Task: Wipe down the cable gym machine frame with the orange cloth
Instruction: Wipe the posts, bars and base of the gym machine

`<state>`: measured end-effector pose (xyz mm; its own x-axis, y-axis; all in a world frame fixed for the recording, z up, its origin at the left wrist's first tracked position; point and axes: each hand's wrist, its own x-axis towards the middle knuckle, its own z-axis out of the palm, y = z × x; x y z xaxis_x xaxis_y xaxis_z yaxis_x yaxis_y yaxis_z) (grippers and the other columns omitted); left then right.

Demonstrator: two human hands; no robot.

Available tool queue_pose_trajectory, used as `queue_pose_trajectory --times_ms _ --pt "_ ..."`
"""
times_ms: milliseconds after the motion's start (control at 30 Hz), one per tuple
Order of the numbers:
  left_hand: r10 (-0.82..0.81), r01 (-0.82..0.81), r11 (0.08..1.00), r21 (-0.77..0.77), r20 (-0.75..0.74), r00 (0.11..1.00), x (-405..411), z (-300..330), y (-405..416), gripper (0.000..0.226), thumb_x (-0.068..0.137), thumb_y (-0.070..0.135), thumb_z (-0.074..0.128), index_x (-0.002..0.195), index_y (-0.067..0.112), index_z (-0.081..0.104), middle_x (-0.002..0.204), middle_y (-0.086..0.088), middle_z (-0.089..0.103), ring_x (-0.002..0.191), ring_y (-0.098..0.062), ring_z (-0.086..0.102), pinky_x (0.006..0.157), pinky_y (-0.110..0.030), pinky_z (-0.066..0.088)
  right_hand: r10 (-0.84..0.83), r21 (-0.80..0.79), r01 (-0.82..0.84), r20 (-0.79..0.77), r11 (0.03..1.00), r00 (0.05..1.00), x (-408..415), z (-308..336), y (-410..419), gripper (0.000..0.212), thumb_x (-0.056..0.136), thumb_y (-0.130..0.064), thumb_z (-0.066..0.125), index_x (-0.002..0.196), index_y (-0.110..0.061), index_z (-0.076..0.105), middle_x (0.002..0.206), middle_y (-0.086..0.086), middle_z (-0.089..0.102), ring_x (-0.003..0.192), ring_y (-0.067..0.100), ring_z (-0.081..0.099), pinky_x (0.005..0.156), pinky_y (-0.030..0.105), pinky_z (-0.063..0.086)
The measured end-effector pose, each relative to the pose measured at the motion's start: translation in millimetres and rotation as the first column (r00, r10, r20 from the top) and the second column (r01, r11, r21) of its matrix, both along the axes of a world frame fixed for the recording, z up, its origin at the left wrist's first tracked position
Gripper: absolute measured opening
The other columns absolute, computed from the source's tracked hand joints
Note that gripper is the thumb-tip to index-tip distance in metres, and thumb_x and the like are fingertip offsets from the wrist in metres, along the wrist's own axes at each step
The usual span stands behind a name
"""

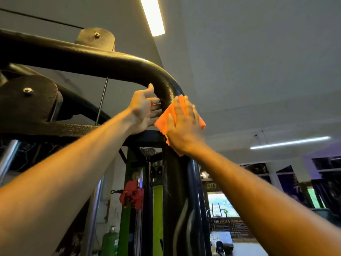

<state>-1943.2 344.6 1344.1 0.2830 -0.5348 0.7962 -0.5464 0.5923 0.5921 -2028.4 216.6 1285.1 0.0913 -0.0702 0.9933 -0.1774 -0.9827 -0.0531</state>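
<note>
The black cable machine frame (118, 63) curves overhead from the left and bends down into an upright post at the middle of the view. My right hand (184, 126) lies flat on the folded orange cloth (165, 119), pressing it against the post just below the bend. My left hand (144, 109) rests on the inner side of the bend, thumb up on the tube and fingers curled against it, right beside the cloth.
Two black pulley plates with bolts (27, 100) sit on the frame to the left, with a thin steel rod (102, 100) behind. Below hang a red attachment (132, 195) and green panels (157, 209). Ceiling strip lights (152, 15) glow above.
</note>
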Motion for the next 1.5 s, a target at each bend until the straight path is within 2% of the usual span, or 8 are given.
queue_pose_trajectory --times_ms 167,300,533,767,967,1100,1200,1500 --pt "-0.028 0.026 0.999 0.026 0.063 0.998 0.6 -2.8 -0.7 0.073 0.11 0.063 0.031 0.156 0.008 0.045 0.133 -0.007 0.067 0.124 -0.024 0.065 0.1 -0.043 0.053 0.028 -0.032 -0.028 0.021 0.999 0.999 -0.6 15.0 3.2 0.068 0.114 -0.045 0.038 0.174 -0.029 0.011 0.182 -0.001 -0.001 0.168 0.03 0.0 0.134 0.054 0.01" --pt "-0.059 0.055 0.998 0.043 0.107 0.993 5.3 -0.9 -2.7 0.071 0.109 0.065 0.033 0.146 0.009 0.056 0.142 -0.008 0.067 0.132 -0.026 0.063 0.114 -0.048 0.047 0.046 -0.069 -0.044 0.021 0.997 0.999 1.1 -31.2 -6.6 0.069 0.112 -0.05 0.035 0.174 -0.034 0.008 0.181 -0.009 -0.004 0.168 0.021 -0.005 0.132 0.048 0.006" --pt "-0.051 0.045 0.998 0.047 0.135 0.99 12.1 3.3 -6.5 0.088 0.107 0.068 0.032 0.165 0.002 0.031 0.16 -0.014 0.051 0.142 -0.03 0.053 0.125 -0.052 0.035 0.025 0.012 -0.025 0.012 1.0 1.0 2.2 36.2 2.1 0.066 0.116 -0.044 0.035 0.174 -0.03 0.007 0.182 -0.001 -0.001 0.168 0.03 0.001 0.135 0.057 0.012" --pt "-0.101 0.091 0.992 0.082 0.13 0.986 11.2 2.0 -5.8 0.069 0.11 0.063 0.031 0.147 0.01 0.055 0.142 -0.008 0.065 0.133 -0.026 0.06 0.107 -0.045 0.049 0.041 -0.048 -0.042 -0.02 0.998 0.999 -6.4 -24.5 -11.2 0.065 0.116 -0.047 0.035 0.173 -0.037 0.006 0.181 -0.011 -0.001 0.167 0.02 0.003 0.134 0.051 0.013" --pt "-0.094 0.084 0.994 0.075 0.137 0.986 4.3 -2.1 -1.4 0.081 0.11 0.062 0.03 0.168 0.006 0.021 0.167 -0.013 0.041 0.127 -0.022 0.058 0.095 -0.038 0.045 0.011 0.029 -0.012 0.014 1.0 1.0 2.6 36.9 -0.9 0.068 0.115 -0.046 0.036 0.174 -0.031 0.007 0.182 -0.002 0.001 0.168 0.03 0.004 0.133 0.06 0.016" --pt "-0.15 0.131 0.983 0.127 0.148 0.978 6.7 -4.2 2.9 0.074 0.109 0.061 0.036 0.164 0.011 0.037 0.158 -0.009 0.055 0.142 -0.025 0.055 0.115 -0.043 0.044 0.012 -0.015 -0.012 0.0 1.0 1.0 -1.2 -17.2 -0.5 0.069 0.114 -0.051 0.032 0.174 -0.035 0.002 0.182 -0.008 -0.003 0.168 0.025 0.001 0.135 0.056 0.012" --pt "-0.098 0.074 0.989 0.127 0.198 0.975 4.1 -9.5 8.7 0.066 0.11 0.058 0.037 0.152 0.01 0.053 0.147 -0.005 0.063 0.138 -0.02 0.058 0.112 -0.038 0.044 0.016 -0.02 -0.017 -0.054 1.0 0.998 -8.7 -71.4 -1.1 0.068 0.115 -0.052 0.032 0.173 -0.039 -0.001 0.18 -0.015 -0.009 0.167 0.017 -0.004 0.134 0.049 0.008" --pt "0.035 -0.042 0.999 0.014 0.326 0.945 -4.1 -57.9 32.0 0.053 0.115 0.037 0.044 0.158 0.006 0.045 0.161 -0.008 0.05 0.148 -0.02 0.05 0.118 -0.029 0.041 -0.024 0.056 0.025 -0.008 0.998 1.0 -2.2 -59.1 8.5 0.069 0.116 -0.048 0.036 0.174 -0.033 0.002 0.182 -0.006 -0.008 0.168 0.026 -0.002 0.135 0.057 0.011"
